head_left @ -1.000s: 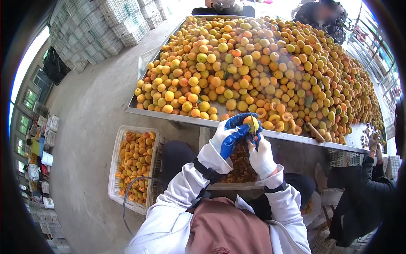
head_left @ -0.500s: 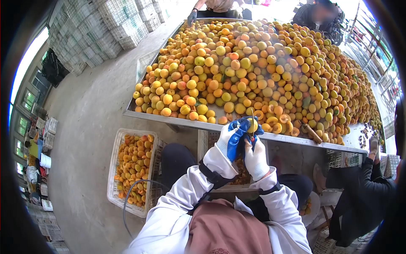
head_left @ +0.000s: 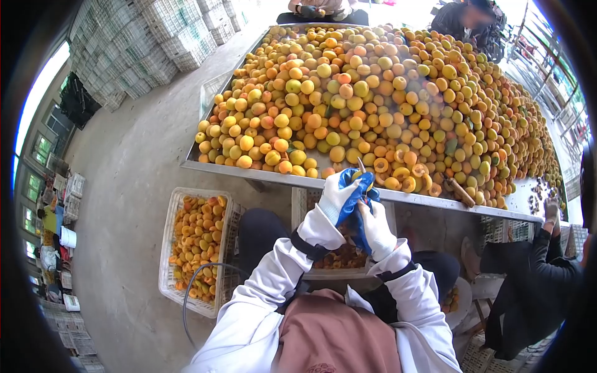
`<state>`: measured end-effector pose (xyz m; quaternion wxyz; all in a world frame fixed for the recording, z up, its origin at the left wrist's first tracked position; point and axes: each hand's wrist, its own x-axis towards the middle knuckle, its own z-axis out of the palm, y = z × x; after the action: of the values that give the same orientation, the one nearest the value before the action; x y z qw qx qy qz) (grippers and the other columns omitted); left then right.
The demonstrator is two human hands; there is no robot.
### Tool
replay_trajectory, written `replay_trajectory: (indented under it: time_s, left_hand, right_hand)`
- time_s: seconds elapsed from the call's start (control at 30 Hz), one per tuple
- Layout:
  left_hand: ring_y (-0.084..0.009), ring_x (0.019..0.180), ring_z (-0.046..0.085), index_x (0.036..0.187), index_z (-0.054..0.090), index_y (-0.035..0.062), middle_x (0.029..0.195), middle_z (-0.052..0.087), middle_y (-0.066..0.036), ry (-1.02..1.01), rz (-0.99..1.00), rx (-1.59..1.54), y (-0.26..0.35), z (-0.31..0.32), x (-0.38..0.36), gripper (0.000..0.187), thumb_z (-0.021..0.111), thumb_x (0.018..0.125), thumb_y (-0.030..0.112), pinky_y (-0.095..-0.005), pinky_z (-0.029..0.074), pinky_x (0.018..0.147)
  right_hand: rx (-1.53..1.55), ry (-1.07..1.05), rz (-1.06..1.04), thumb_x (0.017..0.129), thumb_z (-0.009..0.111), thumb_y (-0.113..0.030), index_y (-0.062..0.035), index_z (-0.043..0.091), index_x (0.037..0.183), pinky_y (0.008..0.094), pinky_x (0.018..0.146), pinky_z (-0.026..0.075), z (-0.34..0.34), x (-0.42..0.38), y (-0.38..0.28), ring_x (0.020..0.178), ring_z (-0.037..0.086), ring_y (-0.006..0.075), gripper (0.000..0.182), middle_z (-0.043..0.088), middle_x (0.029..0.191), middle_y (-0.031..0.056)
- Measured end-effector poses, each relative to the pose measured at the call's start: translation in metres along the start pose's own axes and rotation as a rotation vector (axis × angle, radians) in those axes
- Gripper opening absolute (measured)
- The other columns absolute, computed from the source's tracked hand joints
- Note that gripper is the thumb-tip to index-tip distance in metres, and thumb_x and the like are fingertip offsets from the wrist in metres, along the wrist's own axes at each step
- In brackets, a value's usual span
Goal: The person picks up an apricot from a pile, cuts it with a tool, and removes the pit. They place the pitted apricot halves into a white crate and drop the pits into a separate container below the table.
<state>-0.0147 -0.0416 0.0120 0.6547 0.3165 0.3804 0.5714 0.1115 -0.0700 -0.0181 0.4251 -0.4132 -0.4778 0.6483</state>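
My left hand [head_left: 341,198], in a blue-and-white glove, is closed around a yellow apricot [head_left: 368,178] over the near edge of the table. The thin blade of a knife [head_left: 360,164] sticks up past the fruit. My right hand [head_left: 378,230], gloved in white with blue on the fingers, is closed against the left one and grips the knife, whose handle is hidden by the fingers. Just beyond my hands, several cut apricot halves [head_left: 408,184] lie at the front of a large heap of whole apricots [head_left: 348,87].
A metal-edged table [head_left: 267,178] bears the heap. On the floor at left stands a white crate [head_left: 163,273] of apricot halves; another crate [head_left: 299,208] is below my hands. A wooden-handled tool [head_left: 461,193] lies near the table edge. Other people work at the far side and right.
Both hands have shifted slightly left and down with the apricot, and the blade now leans left. Across the table, a person has drawn their gloved hand back from the heap.
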Motion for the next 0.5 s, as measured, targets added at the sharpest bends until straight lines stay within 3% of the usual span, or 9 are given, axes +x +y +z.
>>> replay_trajectory:
  time_s: [0.07, 0.13, 0.17, 0.27, 0.33, 0.4, 0.43, 0.47, 0.5]
  left_hand:
    - [-0.0186, 0.074, 0.069, 0.106, 0.067, -0.0047, 0.086, 0.071, -0.014, -0.047, 0.008, 0.010, 0.000, -0.005, 0.001, 0.024, 0.066, 0.096, 0.016, -0.0272, 0.055, 0.065]
    - [-0.0218, 0.082, 0.070, 0.109, 0.067, -0.0055, 0.094, 0.071, -0.015, -0.142, 0.062, 0.024, 0.002, -0.011, -0.001, 0.028, 0.060, 0.098, 0.020, -0.0313, 0.056, 0.071]
    - [-0.0240, 0.086, 0.070, 0.111, 0.066, -0.0055, 0.096, 0.070, -0.015, -0.167, 0.097, 0.041, 0.013, -0.002, -0.009, 0.030, 0.059, 0.099, 0.021, -0.0334, 0.056, 0.075]
    - [-0.0295, 0.095, 0.069, 0.116, 0.063, -0.0050, 0.100, 0.069, -0.015, -0.232, 0.000, -0.177, 0.001, -0.011, 0.005, 0.033, 0.056, 0.100, 0.023, -0.0376, 0.056, 0.084]
    - [-0.0308, 0.095, 0.070, 0.118, 0.061, -0.0050, 0.100, 0.070, -0.015, -0.034, 0.102, -0.336, -0.005, -0.018, 0.014, 0.034, 0.056, 0.100, 0.023, -0.0383, 0.056, 0.086]
    - [-0.0256, 0.092, 0.069, 0.115, 0.063, -0.0049, 0.100, 0.070, -0.013, 0.001, 0.153, -0.243, -0.008, -0.026, 0.017, 0.031, 0.059, 0.099, 0.021, -0.0370, 0.057, 0.085]
    - [-0.0217, 0.090, 0.068, 0.113, 0.064, -0.0048, 0.099, 0.070, -0.011, -0.003, 0.164, -0.087, -0.006, -0.024, 0.016, 0.029, 0.059, 0.099, 0.019, -0.0345, 0.056, 0.084]
    - [-0.0178, 0.088, 0.066, 0.112, 0.066, -0.0046, 0.099, 0.070, -0.010, -0.009, 0.170, 0.069, -0.006, -0.022, 0.014, 0.027, 0.060, 0.099, 0.018, -0.0320, 0.055, 0.082]
    - [-0.0124, 0.087, 0.063, 0.109, 0.067, -0.0040, 0.099, 0.070, -0.007, 0.014, 0.267, 0.348, -0.018, -0.024, 0.021, 0.023, 0.059, 0.100, 0.016, -0.0272, 0.052, 0.081]
  right_hand:
    - [0.101, -0.047, 0.103, 0.104, 0.052, -0.024, -0.0017, 0.065, 0.103, 0.0234, 0.065, 0.044, 0.003, -0.002, -0.015, 0.077, 0.056, 0.0079, 0.026, 0.063, 0.087, 0.0002]
    - [0.431, -0.044, 0.323, 0.103, 0.054, -0.032, -0.0100, 0.057, 0.099, 0.0271, 0.041, 0.040, 0.011, -0.004, -0.023, 0.050, 0.050, 0.0131, 0.023, 0.055, 0.072, 0.0021]
    - [0.387, -0.096, 0.294, 0.102, 0.056, -0.036, -0.0108, 0.055, 0.095, 0.0269, 0.040, 0.038, 0.006, -0.002, -0.017, 0.046, 0.047, 0.0141, 0.026, 0.050, 0.066, 0.0022]
    - [0.284, -0.091, 0.155, 0.102, 0.055, -0.035, -0.0100, 0.056, 0.096, 0.0269, 0.040, 0.038, -0.001, 0.004, -0.009, 0.044, 0.046, 0.0143, 0.026, 0.050, 0.063, 0.0023]
    - [0.113, 0.034, 0.049, 0.104, 0.052, -0.029, -0.0070, 0.057, 0.098, 0.0272, 0.039, 0.038, -0.006, 0.002, -0.021, 0.044, 0.047, 0.0124, 0.023, 0.051, 0.062, 0.0021]
    - [0.183, 0.138, -0.048, 0.104, 0.051, -0.024, -0.0048, 0.058, 0.099, 0.0278, 0.037, 0.037, -0.013, 0.008, -0.029, 0.042, 0.045, 0.0119, 0.020, 0.052, 0.062, 0.0020]
    - [0.133, 0.168, -0.033, 0.101, 0.057, -0.018, -0.0029, 0.063, 0.101, 0.0233, 0.051, 0.045, -0.017, 0.006, -0.037, 0.057, 0.054, 0.0072, 0.016, 0.060, 0.074, -0.0012]
    - [0.136, 0.171, -0.033, 0.101, 0.057, -0.018, -0.0029, 0.063, 0.101, 0.0233, 0.051, 0.045, -0.017, 0.012, -0.032, 0.057, 0.054, 0.0072, 0.016, 0.060, 0.074, -0.0012]
    - [0.049, 0.213, -0.163, 0.101, 0.058, -0.017, -0.0015, 0.063, 0.104, 0.0237, 0.060, 0.047, -0.017, 0.020, -0.023, 0.066, 0.056, 0.0085, 0.017, 0.062, 0.079, -0.0002]
